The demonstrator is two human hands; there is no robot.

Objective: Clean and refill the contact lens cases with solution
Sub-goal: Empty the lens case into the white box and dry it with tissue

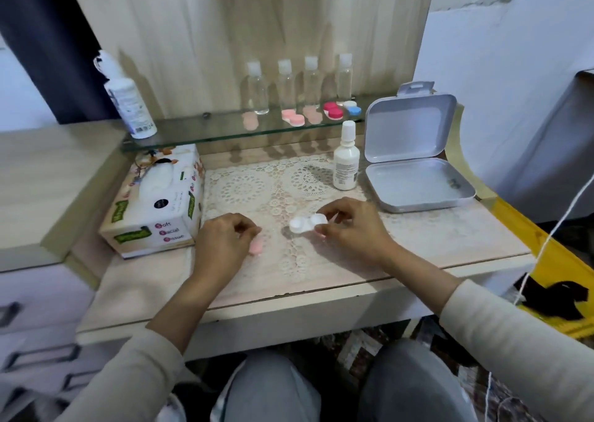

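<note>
A white contact lens case (307, 223) with both wells uncapped lies on the lace mat, and my right hand (348, 227) grips its right end with thumb and fingers. My left hand (223, 240) rests on the mat to the left, fingers curled over a pink cap (256, 247). A small white solution bottle (346, 158) stands capped behind my right hand. On the glass shelf (209, 130) lie several more lens cases: pale pink (250, 121), pink and white (293, 117), red (333, 110), blue and white (352, 108).
A tissue box (160, 203) sits at the left of the mat. An open grey hinged box (414, 177) stands at the right. Several clear bottles (286, 84) and a large white bottle (128, 100) stand on the shelf. Drawers lie to the left.
</note>
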